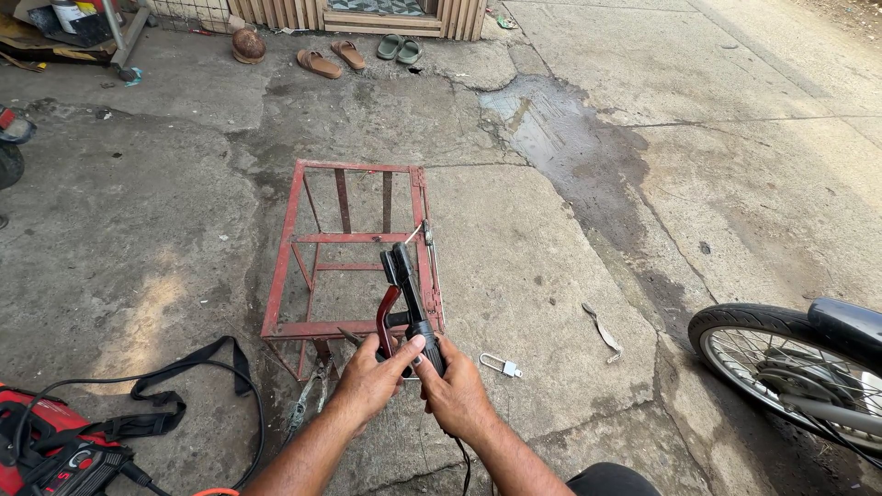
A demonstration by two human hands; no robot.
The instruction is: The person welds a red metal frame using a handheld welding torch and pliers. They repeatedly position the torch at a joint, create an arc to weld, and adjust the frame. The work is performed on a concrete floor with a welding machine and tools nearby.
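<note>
Both hands on welding electrode holder [407, 308], over red metal frame [354, 253] on concrete floor [533, 239]. Left grip [372, 381] closed round red lever w/ thumb on handle; right grip [455, 397] closed on handle base. Padlock [501, 366] just right. Frame holds nothing.

Padlock [501, 366] right of metal frame [354, 253]

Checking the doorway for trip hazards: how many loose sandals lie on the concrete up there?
4: two brown sandals left of two green sandals, all beside the wooden step. More may lie out of view.
</note>
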